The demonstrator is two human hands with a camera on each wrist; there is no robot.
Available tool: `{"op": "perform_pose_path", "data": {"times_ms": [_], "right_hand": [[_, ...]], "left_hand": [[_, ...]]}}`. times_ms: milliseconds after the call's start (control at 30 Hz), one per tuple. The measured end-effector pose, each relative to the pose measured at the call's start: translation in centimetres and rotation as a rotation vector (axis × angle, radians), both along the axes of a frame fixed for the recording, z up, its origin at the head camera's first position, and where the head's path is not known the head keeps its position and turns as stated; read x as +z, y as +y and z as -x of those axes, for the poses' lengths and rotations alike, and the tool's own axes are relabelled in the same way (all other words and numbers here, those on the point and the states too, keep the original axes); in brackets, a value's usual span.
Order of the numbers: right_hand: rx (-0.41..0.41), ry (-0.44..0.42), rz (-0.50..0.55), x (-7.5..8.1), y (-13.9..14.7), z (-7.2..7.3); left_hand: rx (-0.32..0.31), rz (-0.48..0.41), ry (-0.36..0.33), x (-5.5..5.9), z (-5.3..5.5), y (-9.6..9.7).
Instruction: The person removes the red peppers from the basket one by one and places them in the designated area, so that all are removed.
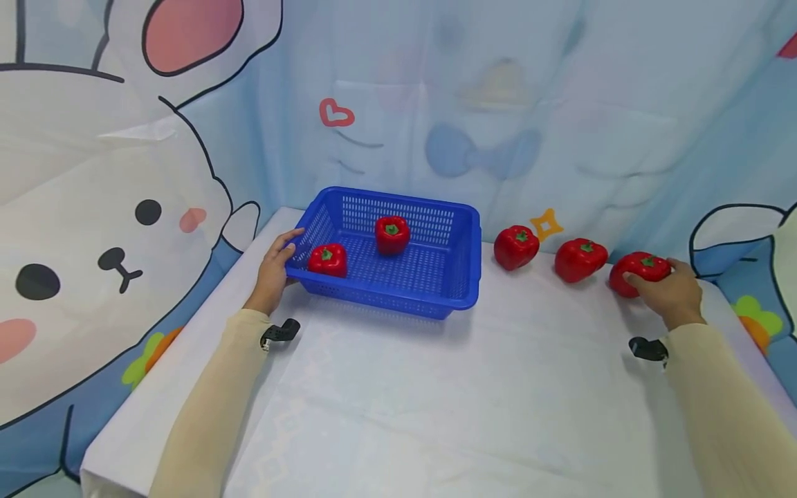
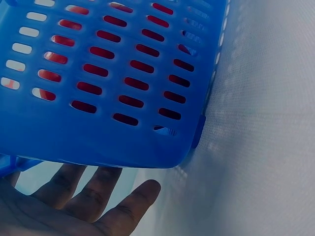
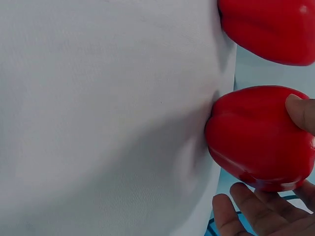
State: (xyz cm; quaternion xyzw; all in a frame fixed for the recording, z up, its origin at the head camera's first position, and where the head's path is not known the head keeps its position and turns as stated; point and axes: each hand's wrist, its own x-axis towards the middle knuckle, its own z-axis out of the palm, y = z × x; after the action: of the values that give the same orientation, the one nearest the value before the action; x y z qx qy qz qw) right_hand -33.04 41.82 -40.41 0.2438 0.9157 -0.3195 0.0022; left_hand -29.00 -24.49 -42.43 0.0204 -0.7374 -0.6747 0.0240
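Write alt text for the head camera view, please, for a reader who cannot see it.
A person's right hand holds the rightmost red pepper in a row of three on a white table. The left hand is at the left end of a blue basket with two red peppers inside; a cartoon curtain hangs behind.

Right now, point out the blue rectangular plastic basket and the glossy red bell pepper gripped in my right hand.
Blue rectangular plastic basket [image 1: 380, 294]: head view, on its front wall.
Gripped glossy red bell pepper [image 3: 258, 136]: right wrist view, middle of its side.

White cloth-covered table [image 1: 436, 401], pale blue curtain [image 1: 386, 41], large white cartoon animal [image 1: 81, 200], blue bow [image 1: 454, 151] print
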Motion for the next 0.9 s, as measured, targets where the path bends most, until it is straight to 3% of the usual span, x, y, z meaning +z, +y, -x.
{"op": "perform_pose_path", "data": {"times_ms": [267,367,467,567,667,800,900], "right_hand": [[-0.009,0.027,-0.033,0.8,-0.7,-0.1],[-0.007,0.088,-0.088,2.0,-2.0,-0.1],[0.049,0.190,-0.116,3.6,-4.6,-0.2],[0.173,0.297,-0.089,5.6,-8.5,-0.5],[0.336,0.328,-0.030,7.7,-13.4,-0.8],[0.578,0.241,0.092,9.8,-20.0,-0.5],[0.722,0.156,0.225,10.4,-24.3,0.4]], "left_hand": [[0.007,0.001,-0.004,0.0,0.1,0.1],[0.012,0.010,-0.006,0.0,0.1,0.1],[0.015,0.015,-0.005,0.1,0.1,0.0],[0.012,0.014,-0.005,0.1,0.1,0.0],[0.011,0.007,-0.009,0.1,0.2,-0.1],[0.012,-0.007,-0.014,0.0,0.2,-0.1],[0.009,-0.021,-0.020,-0.1,0.2,0.0]]}}
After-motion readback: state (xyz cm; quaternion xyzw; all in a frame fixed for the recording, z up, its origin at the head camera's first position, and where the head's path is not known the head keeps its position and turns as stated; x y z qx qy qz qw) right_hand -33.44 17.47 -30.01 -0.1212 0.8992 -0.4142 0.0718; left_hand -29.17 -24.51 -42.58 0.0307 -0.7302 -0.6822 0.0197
